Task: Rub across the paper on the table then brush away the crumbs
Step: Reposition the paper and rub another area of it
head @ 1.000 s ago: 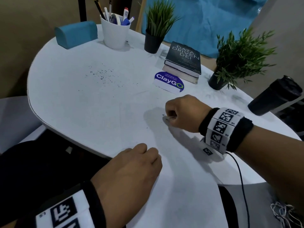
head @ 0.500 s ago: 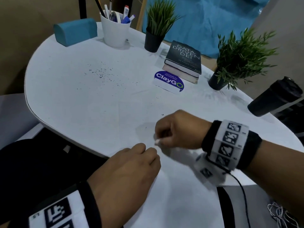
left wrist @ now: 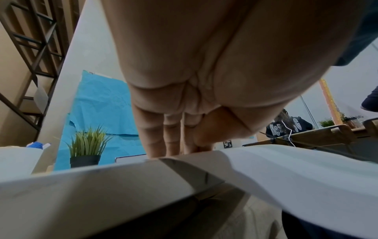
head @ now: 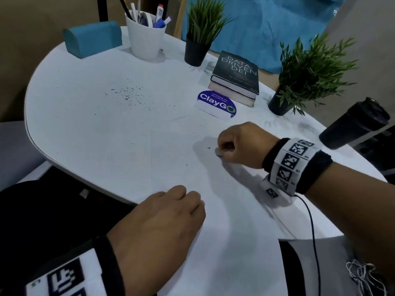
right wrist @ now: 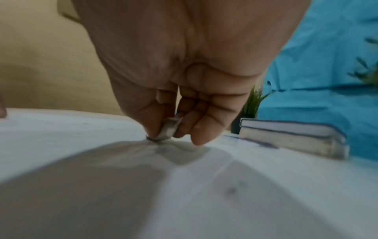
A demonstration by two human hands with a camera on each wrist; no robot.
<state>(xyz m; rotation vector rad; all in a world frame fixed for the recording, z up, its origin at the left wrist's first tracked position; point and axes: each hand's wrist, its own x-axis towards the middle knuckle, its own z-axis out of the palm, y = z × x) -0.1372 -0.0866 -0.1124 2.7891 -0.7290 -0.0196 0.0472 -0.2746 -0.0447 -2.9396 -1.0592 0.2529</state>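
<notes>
A large white sheet of paper (head: 149,150) covers the round table (head: 38,129). My right hand (head: 237,144) pinches a small whitish eraser (right wrist: 168,129) between thumb and fingers, its tip pressed on the paper (right wrist: 204,186). The eraser barely shows under the fist in the head view. My left hand (head: 166,218) rests on the paper's near edge with fingers bent, holding nothing; in the left wrist view its fingers (left wrist: 161,137) lie straight on the paper (left wrist: 296,169). Dark crumbs (head: 130,92) lie scattered at the far left, and a few crumbs (head: 208,148) sit just left of the eraser.
At the back stand a teal box (head: 92,38), a white pen cup (head: 145,37), a potted grass plant (head: 198,35), stacked books (head: 235,75) and a ClayGO sign (head: 217,103). A second plant (head: 303,75) and a black tumbler (head: 354,122) are at right.
My right hand, holding the eraser, slid toward me and left half a second ago, and has now moved back away and right. The left hand has stayed in place.
</notes>
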